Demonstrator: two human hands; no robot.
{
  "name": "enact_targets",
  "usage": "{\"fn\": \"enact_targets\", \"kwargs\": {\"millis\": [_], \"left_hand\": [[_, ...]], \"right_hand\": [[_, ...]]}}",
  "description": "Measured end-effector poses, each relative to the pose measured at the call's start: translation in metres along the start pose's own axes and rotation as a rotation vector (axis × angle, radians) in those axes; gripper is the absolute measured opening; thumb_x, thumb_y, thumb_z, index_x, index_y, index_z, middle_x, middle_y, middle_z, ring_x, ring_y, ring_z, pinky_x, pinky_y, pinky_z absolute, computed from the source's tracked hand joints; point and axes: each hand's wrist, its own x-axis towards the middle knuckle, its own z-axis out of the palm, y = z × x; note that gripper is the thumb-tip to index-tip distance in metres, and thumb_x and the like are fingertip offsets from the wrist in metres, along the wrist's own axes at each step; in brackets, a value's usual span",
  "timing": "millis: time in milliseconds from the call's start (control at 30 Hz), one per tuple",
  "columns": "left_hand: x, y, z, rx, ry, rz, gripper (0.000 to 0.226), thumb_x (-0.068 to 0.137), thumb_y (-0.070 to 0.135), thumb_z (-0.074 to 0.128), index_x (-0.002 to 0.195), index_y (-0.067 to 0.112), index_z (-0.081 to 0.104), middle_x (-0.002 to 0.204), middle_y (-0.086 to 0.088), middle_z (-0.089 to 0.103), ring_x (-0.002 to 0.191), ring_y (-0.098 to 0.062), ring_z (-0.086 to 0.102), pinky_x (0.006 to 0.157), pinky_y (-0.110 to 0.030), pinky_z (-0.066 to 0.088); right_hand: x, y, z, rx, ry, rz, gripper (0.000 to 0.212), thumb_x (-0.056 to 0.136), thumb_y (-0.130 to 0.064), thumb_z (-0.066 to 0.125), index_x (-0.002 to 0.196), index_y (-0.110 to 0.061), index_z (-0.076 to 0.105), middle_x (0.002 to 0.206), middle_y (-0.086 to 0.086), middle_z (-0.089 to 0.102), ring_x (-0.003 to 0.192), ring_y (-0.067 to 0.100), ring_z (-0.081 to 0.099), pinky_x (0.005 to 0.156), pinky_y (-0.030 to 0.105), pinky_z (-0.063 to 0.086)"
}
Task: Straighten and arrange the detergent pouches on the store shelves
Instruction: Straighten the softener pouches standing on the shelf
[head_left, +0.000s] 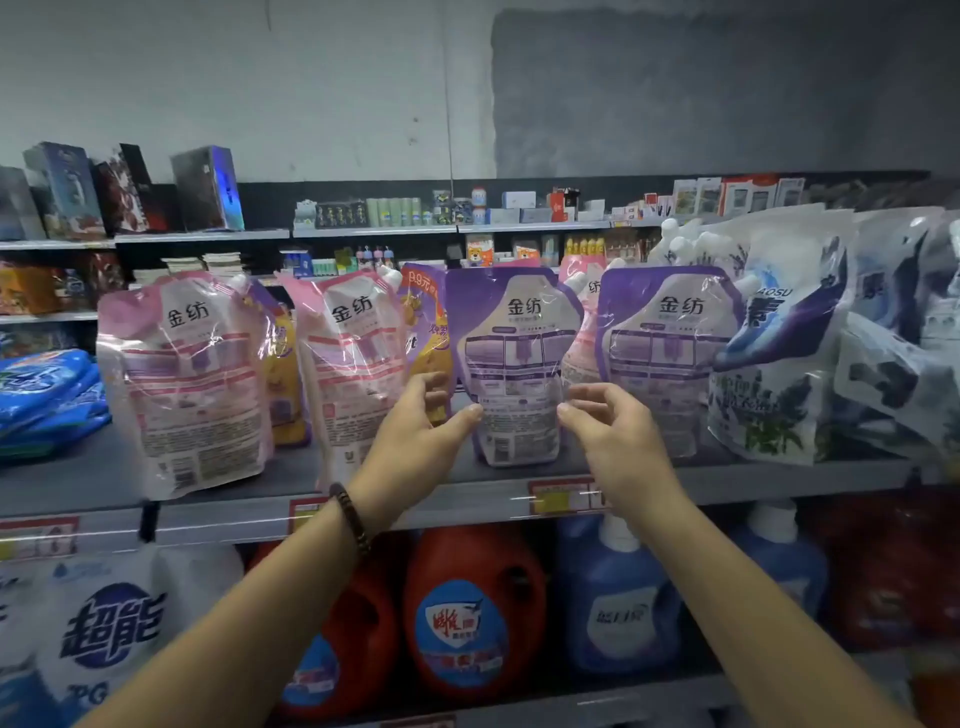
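The left hand's (415, 441) thumb tip lies on the front of the lower left edge of a purple-and-cream plastic detergent pouch (514, 364). Its curled fingers (434, 382) reach round that edge, and their tips are hidden behind the film, so the hand pinches the pouch. The right hand's (618, 441) thumb tip meets the pouch's lower right edge and its fingers curl just beside it. Whether they actually close on the pouch is hard to make out.

The pouch stands upright with its printed back facing out, at the middle of a grey metal shelf (104, 488). A dark beaded bracelet (353, 519) circles the left wrist.

A yellow pouch (428, 332) is mostly covered by its neighbours. To its left stand two pink pouches (187, 379) (353, 364). To the right of the held pouch is a second purple pouch (670, 353), with a pink one largely hidden between them.

Farther right, white-and-blue bags (779, 364) lean and run off the frame edge. The red price labels (563, 496) on the shelf lip are blurred and unreadable. Below, a red plastic jug (472, 613) and a blue plastic jug (618, 613) are partly blocked by the forearms.
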Motion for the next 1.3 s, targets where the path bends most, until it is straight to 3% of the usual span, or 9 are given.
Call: {"fn": "enact_targets", "kwargs": {"millis": [200, 333, 467, 633, 767, 867, 1033, 1167, 1300], "left_hand": [[0.028, -0.002, 0.016, -0.067, 0.015, -0.069, 0.057, 0.094, 0.045, 0.075, 0.141, 0.025, 0.049, 0.132, 0.001, 0.063, 0.121, -0.020, 0.064, 0.102, -0.044, 0.057], [0.041, -0.006, 0.029, -0.240, 0.004, -0.207, 0.040, 0.100, 0.036, 0.072, 0.135, 0.025, 0.056, 0.115, 0.002, 0.068, 0.084, -0.009, 0.069, 0.072, -0.030, 0.057], [0.045, -0.010, 0.036, -0.305, -0.031, -0.203, 0.023, 0.103, 0.034, 0.067, 0.124, 0.026, 0.062, 0.090, 0.009, 0.075, 0.059, -0.002, 0.065, 0.059, -0.025, 0.052], [0.047, -0.012, 0.035, -0.305, -0.045, -0.136, 0.022, 0.105, 0.033, 0.064, 0.127, 0.034, 0.064, 0.108, 0.012, 0.079, 0.088, -0.002, 0.077, 0.069, -0.019, 0.059], [0.046, -0.016, 0.036, -0.292, -0.022, -0.131, 0.019, 0.106, 0.033, 0.063, 0.124, 0.037, 0.066, 0.100, 0.012, 0.082, 0.092, -0.008, 0.078, 0.076, -0.033, 0.063], [0.045, -0.015, 0.037, -0.346, 0.043, -0.137, 0.015, 0.107, 0.027, 0.061, 0.114, 0.033, 0.072, 0.102, 0.013, 0.081, 0.094, -0.008, 0.078, 0.074, -0.028, 0.063], [0.045, -0.012, 0.036, -0.344, 0.102, -0.177, 0.026, 0.111, 0.028, 0.054, 0.101, 0.032, 0.077, 0.108, 0.010, 0.081, 0.103, -0.014, 0.077, 0.086, -0.034, 0.064], [0.042, -0.011, 0.035, -0.361, 0.126, -0.173, 0.025, 0.112, 0.025, 0.052, 0.106, 0.025, 0.076, 0.105, 0.001, 0.080, 0.071, -0.005, 0.070, 0.066, -0.026, 0.059], [0.033, -0.007, 0.031, -0.369, 0.107, -0.172, 0.026, 0.112, 0.032, 0.051, 0.108, 0.022, 0.074, 0.109, -0.004, 0.082, 0.090, -0.023, 0.077, 0.073, -0.037, 0.063]], "right_hand": [[0.034, 0.003, 0.007, -0.036, -0.035, -0.008, 0.021, 0.103, -0.024, 0.067, 0.120, -0.034, 0.058, 0.113, -0.017, 0.066, 0.107, 0.004, 0.064, 0.099, 0.033, 0.053], [0.048, 0.005, 0.013, -0.057, -0.058, -0.017, 0.029, 0.106, -0.011, 0.059, 0.128, -0.031, 0.057, 0.107, -0.022, 0.061, 0.103, 0.006, 0.062, 0.102, 0.034, 0.051], [0.057, 0.013, 0.015, -0.009, -0.109, 0.010, 0.028, 0.106, -0.006, 0.058, 0.112, -0.033, 0.060, 0.112, -0.010, 0.069, 0.106, 0.009, 0.066, 0.095, 0.033, 0.056], [0.063, 0.018, 0.015, -0.011, -0.118, 0.041, 0.019, 0.104, -0.015, 0.066, 0.106, -0.033, 0.062, 0.115, -0.007, 0.071, 0.109, 0.011, 0.067, 0.104, 0.042, 0.056], [0.064, 0.016, 0.012, -0.006, -0.106, 0.050, 0.016, 0.100, -0.015, 0.072, 0.104, -0.029, 0.067, 0.111, -0.004, 0.075, 0.105, 0.010, 0.069, 0.095, 0.035, 0.059], [0.064, 0.015, 0.012, -0.021, -0.096, 0.031, 0.014, 0.099, -0.015, 0.073, 0.096, -0.029, 0.068, 0.104, -0.006, 0.076, 0.100, 0.010, 0.070, 0.083, 0.027, 0.057], [0.068, 0.020, 0.016, -0.044, -0.058, 0.056, 0.010, 0.094, -0.023, 0.080, 0.098, -0.029, 0.072, 0.105, -0.006, 0.078, 0.104, 0.017, 0.073, 0.097, 0.045, 0.060], [0.062, 0.018, 0.019, -0.039, 0.016, 0.062, 0.036, 0.078, -0.033, 0.090, 0.110, -0.023, 0.077, 0.105, -0.010, 0.080, 0.102, 0.018, 0.075, 0.096, 0.050, 0.062], [0.054, 0.019, 0.018, -0.060, 0.082, 0.032, 0.052, 0.060, -0.052, 0.092, 0.102, -0.025, 0.078, 0.093, -0.013, 0.080, 0.091, 0.014, 0.077, 0.088, 0.046, 0.064]]}}
